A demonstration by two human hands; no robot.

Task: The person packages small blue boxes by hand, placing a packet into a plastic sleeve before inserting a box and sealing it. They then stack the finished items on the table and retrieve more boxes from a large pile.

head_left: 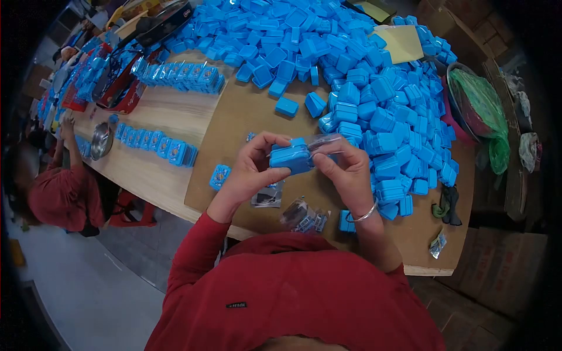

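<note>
A small blue plastic case [290, 158] is held over the brown board by my left hand [250, 167], thumb in front and fingers behind. At its right end, my right hand [349, 174] pinches a clear plastic bag [324, 141], which overlaps the end of the case. Below my hands lie a clear packet [267, 196] and a bag of small printed packets [303, 217]. A wrapped blue case [220, 176] rests left of my left hand. Near my right wrist sits another blue case [347, 222].
A big heap of blue cases [383, 120] covers the back and right of the board [243, 114]. Rows of wrapped cases [155, 143] line the table at left, near a metal bowl [102, 140]. Another person [64, 193] sits there. A dark strap [449, 206] lies at right.
</note>
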